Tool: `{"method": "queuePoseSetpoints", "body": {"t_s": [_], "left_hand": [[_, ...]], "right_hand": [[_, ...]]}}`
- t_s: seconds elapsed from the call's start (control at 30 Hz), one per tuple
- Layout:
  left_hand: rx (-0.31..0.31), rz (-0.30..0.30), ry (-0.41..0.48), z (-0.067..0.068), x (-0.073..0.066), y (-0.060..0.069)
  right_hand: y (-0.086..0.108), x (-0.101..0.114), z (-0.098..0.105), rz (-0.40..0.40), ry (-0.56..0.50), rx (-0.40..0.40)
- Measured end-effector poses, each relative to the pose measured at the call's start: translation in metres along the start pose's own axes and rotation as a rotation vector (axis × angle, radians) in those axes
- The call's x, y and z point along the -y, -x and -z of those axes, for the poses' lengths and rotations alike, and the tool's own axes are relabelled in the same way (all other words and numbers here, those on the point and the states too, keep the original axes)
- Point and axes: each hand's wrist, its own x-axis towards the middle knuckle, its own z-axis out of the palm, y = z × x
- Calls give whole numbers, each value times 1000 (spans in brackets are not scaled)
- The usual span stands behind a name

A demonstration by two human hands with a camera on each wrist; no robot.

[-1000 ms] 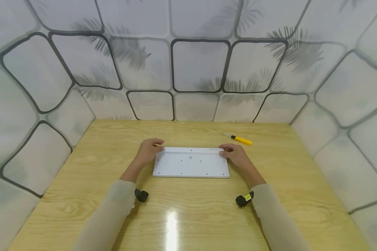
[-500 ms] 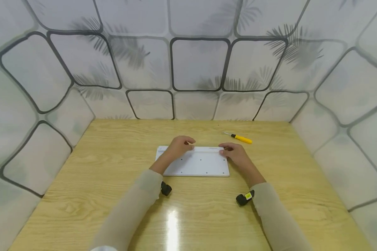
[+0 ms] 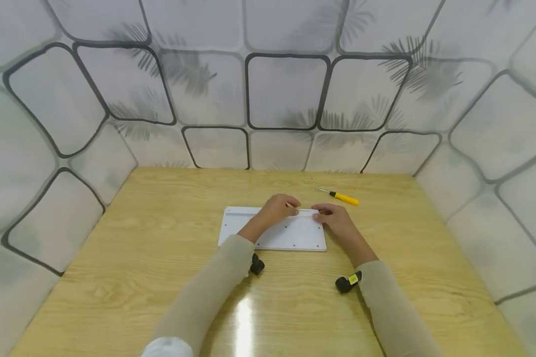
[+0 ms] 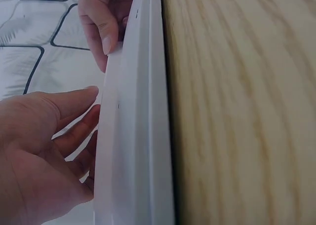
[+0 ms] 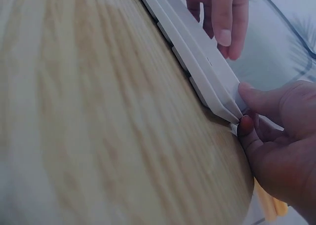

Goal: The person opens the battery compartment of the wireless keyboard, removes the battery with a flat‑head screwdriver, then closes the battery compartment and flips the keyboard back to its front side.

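A white keyboard [image 3: 303, 239] lies face down on the table, small dark screws dotting its back. In the right wrist view, keys show under the keyboard's edge [image 5: 197, 69]. My right hand [image 3: 336, 219] pinches its far right corner; the right wrist view shows thumb and a finger of that hand [image 5: 284, 121] at the corner. Reaching across the back, my left hand [image 3: 277, 208] is at the far edge, a little left of the right hand. Its fingers look loosely bent in the left wrist view, beside the raised edge [image 4: 113, 136]; whether they touch it I cannot tell.
A screwdriver with a yellow handle [image 3: 346, 199] lies behind the right hand, its shaft pointing left. Wooden table surface [image 3: 295, 312] extends around the keyboard. Patterned cloth walls [image 3: 277, 148] rise at the back and both sides.
My left hand has moved right along the keyboard's far edge, from its left corner to near the right hand. The right hand stays at the right corner; the keyboard has barely moved.
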Motion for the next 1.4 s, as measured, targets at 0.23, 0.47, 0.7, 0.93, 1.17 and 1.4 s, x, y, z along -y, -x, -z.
{"method": "queuePoseSetpoints", "body": {"t_s": [0.23,0.47,0.7,0.93,1.17,1.4], "left_hand": [[-25,-3,-36,-2,-1,-5],[-29,-37,-78,-5,0,-9],[-19,-43,-86,-7,0,-11],[-9,-52,-74,-8,-5,-10],[-4,-58,-119,-10,-8,-11],[-5,-59,-97,-11,-8,-13]], "right_hand": [[-2,0,-2,6,12,-8],[-2,2,-5,-14,-4,-11],[2,6,-8,11,-1,-21],[4,5,-4,6,6,-40],[3,0,-2,0,19,-37],[2,0,-2,19,29,-41]]}}
